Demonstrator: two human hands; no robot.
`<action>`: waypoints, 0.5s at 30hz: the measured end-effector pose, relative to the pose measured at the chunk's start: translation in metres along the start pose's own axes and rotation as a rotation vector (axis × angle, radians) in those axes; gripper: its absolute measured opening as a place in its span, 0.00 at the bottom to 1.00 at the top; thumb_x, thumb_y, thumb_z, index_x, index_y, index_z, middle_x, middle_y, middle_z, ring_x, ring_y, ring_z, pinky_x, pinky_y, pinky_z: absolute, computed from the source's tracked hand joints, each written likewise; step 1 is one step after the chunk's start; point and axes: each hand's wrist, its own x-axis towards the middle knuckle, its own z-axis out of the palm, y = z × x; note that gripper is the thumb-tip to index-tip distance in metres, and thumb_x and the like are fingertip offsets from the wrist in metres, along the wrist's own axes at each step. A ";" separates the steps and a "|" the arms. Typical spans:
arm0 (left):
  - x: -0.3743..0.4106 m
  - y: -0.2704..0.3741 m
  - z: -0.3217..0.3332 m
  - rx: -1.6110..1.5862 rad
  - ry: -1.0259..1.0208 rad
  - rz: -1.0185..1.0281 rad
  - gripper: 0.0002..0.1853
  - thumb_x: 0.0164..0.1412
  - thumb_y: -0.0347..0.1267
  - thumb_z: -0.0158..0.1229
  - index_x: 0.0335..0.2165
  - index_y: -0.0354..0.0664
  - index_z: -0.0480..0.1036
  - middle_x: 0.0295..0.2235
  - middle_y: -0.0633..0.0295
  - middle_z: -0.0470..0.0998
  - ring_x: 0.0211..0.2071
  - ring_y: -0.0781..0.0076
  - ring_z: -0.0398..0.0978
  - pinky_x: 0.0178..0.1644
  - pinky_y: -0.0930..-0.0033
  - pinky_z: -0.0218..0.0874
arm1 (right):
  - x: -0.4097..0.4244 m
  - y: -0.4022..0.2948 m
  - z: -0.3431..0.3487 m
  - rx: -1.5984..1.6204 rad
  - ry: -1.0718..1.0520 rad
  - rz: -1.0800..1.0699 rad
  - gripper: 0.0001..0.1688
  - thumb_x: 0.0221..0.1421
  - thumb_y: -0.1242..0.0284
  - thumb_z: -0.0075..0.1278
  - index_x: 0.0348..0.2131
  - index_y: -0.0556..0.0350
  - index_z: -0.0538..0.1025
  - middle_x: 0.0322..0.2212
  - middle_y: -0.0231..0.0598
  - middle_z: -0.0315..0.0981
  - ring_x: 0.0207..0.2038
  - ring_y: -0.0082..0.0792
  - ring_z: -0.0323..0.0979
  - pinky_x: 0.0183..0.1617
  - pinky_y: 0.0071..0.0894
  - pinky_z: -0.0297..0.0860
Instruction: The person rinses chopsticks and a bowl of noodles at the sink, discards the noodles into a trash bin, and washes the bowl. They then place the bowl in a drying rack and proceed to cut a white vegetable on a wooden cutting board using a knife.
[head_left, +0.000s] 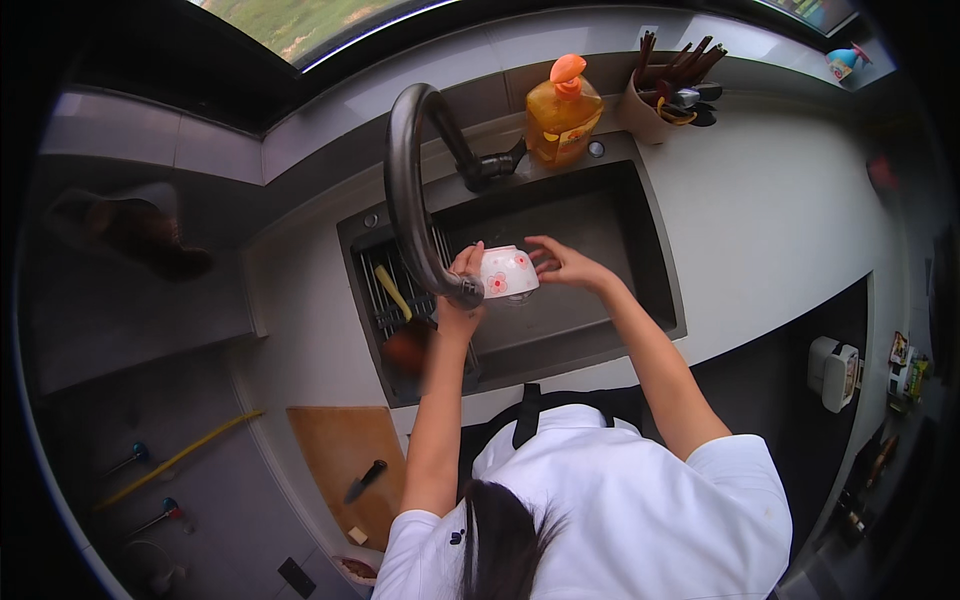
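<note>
Over the sink (555, 330), my left hand (463, 315) grips a white bowl (510, 271) with red flower prints. The bowl is turned over, its foot ring towards the top of the view. The dark curved faucet (401, 172) hides part of that hand and wrist. At the bowl's right side is my right hand (568, 266), its fingers spread. Its lower fingertips are close to the bowl wall; whether they touch it I cannot tell.
A dish rack (369, 274) holding a yellow-handled item fills the sink's left side. Behind the sink stand an orange soap bottle (561, 124) and a utensil holder (643, 116). A knife (365, 481) lies on a cutting board (330, 442) at lower left.
</note>
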 end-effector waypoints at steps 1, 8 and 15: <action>0.003 0.002 0.007 -0.008 -0.012 0.010 0.34 0.43 0.22 0.51 0.54 0.40 0.60 0.47 0.52 0.67 0.45 0.50 0.68 0.51 0.58 0.58 | -0.010 0.020 0.006 -0.074 0.008 -0.005 0.47 0.41 0.76 0.54 0.59 0.51 0.52 0.49 0.45 0.61 0.44 0.33 0.69 0.47 0.32 0.68; -0.002 -0.011 0.041 -0.267 0.141 -0.077 0.27 0.52 0.24 0.48 0.53 0.37 0.60 0.44 0.49 0.70 0.44 0.56 0.70 0.49 0.61 0.61 | -0.006 0.032 0.069 -0.020 0.557 -0.062 0.21 0.52 0.74 0.48 0.47 0.60 0.65 0.33 0.44 0.72 0.33 0.36 0.74 0.36 0.30 0.71; -0.035 -0.028 0.044 -0.884 0.180 -1.111 0.24 0.49 0.21 0.44 0.49 0.36 0.62 0.44 0.52 0.71 0.45 0.57 0.70 0.48 0.64 0.60 | 0.051 0.065 0.138 0.991 0.189 0.281 0.13 0.56 0.69 0.46 0.38 0.60 0.70 0.23 0.37 0.73 0.22 0.27 0.72 0.22 0.22 0.68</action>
